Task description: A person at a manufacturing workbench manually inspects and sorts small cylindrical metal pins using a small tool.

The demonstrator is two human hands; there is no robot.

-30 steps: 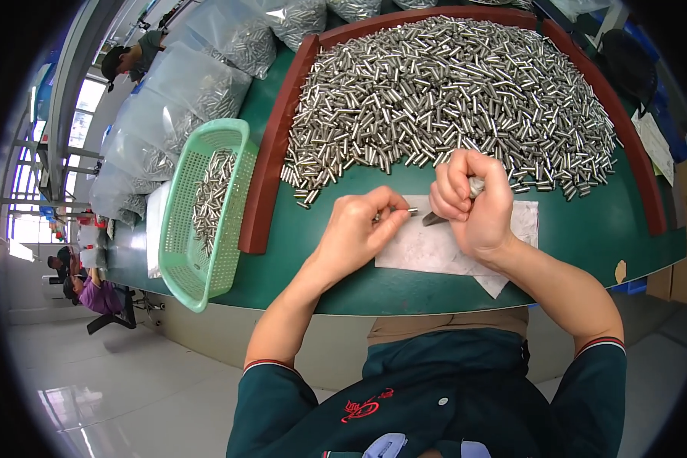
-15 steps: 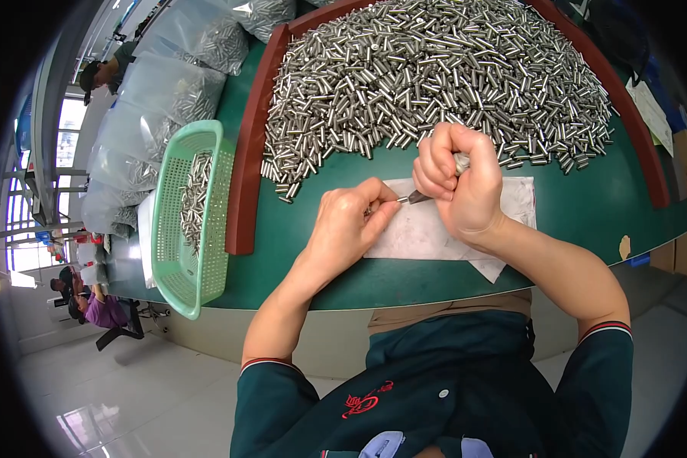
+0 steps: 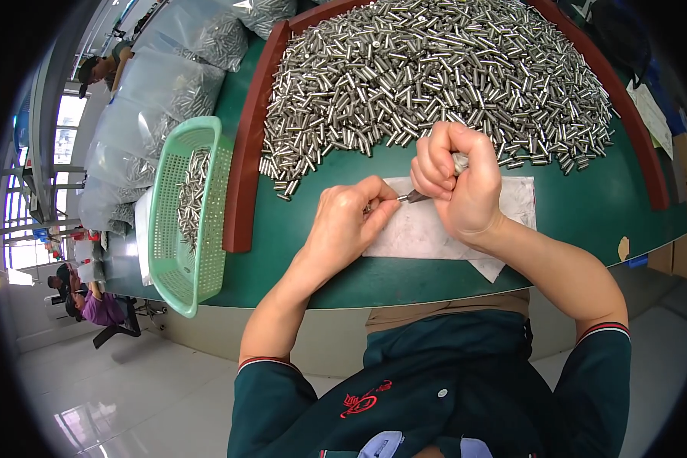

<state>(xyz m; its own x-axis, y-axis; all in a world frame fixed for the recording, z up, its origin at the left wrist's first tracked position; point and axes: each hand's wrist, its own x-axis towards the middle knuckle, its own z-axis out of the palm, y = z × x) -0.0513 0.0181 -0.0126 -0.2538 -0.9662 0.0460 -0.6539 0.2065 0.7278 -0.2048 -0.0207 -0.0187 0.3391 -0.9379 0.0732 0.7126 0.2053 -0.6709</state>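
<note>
Over a stained white cloth [image 3: 420, 234] on the green tabletop, my left hand [image 3: 340, 225] is closed, its thumb and forefinger pinching a small shiny metal pin [image 3: 401, 198]. More metal seems to show inside that palm, mostly hidden by the fingers. My right hand [image 3: 466, 187] makes a fist around a hand tool [image 3: 415, 196] with a dark tapered end; a pale bit of its handle shows at the top of the fist. The tool's tip meets the end of the pin, or nearly so. Beyond both hands spreads a large heap of metal pins [image 3: 435, 84].
Dark red wooden rails [image 3: 244, 183] border the heap. To the left stands a green plastic basket [image 3: 210, 259] partly filled with pins. Clear bags [image 3: 141, 126] of pins line the far left. A person [image 3: 103, 309] sits in the left background; cardboard boxes [image 3: 668, 256] are at right.
Both hands keep almost the same pose, tool against pin. The whole view has shifted very slightly. A person at the far upper left has moved a little.
</note>
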